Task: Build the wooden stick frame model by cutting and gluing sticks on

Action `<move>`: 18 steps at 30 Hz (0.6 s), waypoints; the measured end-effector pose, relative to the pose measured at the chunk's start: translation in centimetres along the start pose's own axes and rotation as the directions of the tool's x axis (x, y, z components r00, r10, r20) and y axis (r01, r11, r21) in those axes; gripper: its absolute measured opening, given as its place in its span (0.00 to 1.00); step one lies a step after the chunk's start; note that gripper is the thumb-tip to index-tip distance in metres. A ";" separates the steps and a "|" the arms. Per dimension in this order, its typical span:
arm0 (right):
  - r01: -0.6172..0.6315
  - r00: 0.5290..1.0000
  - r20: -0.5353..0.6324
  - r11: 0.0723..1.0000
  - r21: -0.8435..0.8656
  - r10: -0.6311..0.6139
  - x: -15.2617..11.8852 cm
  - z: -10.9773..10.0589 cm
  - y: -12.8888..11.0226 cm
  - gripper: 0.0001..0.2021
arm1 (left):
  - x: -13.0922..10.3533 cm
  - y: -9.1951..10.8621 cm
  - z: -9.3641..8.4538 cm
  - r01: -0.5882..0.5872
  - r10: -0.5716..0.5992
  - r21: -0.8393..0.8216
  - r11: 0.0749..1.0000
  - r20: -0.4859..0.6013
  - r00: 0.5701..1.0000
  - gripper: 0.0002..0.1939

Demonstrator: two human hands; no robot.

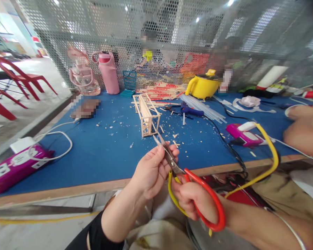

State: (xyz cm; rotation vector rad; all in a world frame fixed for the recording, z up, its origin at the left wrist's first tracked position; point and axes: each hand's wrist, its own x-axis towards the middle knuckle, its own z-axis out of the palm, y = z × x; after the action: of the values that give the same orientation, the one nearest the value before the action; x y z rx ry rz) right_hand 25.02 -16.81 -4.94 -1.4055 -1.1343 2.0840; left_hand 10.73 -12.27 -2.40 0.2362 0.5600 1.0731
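Note:
Red-handled scissors (208,205) are in my right hand (195,196), its fingers wrapped round the handles at the table's front edge. The scissor blades, slightly apart, point up and left toward a small wooden stick frame (146,116) standing on the blue table. My left hand (153,168) is closed in a pinch beside the blades; whether it holds the blades or some small piece between its fingers is too small to make out. Small wood scraps lie around the frame.
Behind the frame are wooden sticks (161,91), a yellow pot (203,86), a blue glue gun (191,110) and clear glue sticks (206,108). Purple power strips (243,134) with cables lie on both sides. Bottles (109,74) stand back left. Another person's arm (302,132) rests at right.

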 end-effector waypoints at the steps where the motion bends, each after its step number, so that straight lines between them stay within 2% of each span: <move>1: -0.016 1.000 0.012 1.000 0.023 0.016 0.0 0.2 -0.2 0.08 | 0.0 0.1 0.0 0.003 -0.003 -0.004 1.000 0.000 1.000 0.07; 6: -0.117 0.991 0.081 0.987 0.109 0.108 -0.6 0.4 -2.3 0.10 | 0.0 0.1 0.1 -0.013 0.012 -0.043 0.999 -0.031 0.999 0.07; 10: -0.095 0.992 0.103 0.980 0.176 0.077 -1.6 0.6 -3.7 0.08 | 0.3 0.2 0.6 -0.065 0.051 -0.100 0.993 -0.130 0.990 0.07; 13: -0.106 0.983 0.172 0.966 0.237 0.066 -2.5 0.5 -3.3 0.10 | 0.6 0.5 0.8 -0.059 0.026 -0.169 0.984 -0.190 0.981 0.08; 16: -0.165 0.962 0.255 0.948 0.272 0.094 -3.7 -0.5 -1.8 0.14 | 0.6 0.8 0.9 -0.029 -0.013 -0.199 0.980 -0.205 0.979 0.09; 18: -0.170 0.966 0.230 0.965 0.199 0.122 -4.8 -1.8 -0.8 0.18 | 0.4 1.1 0.7 -0.034 -0.008 -0.190 0.981 -0.219 0.976 0.09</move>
State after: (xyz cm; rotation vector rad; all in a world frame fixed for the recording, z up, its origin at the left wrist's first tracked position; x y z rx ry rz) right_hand 28.57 -18.95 -1.81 -1.2159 -0.8667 2.4312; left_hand 10.48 -11.34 -1.44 -0.0491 0.6472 1.1662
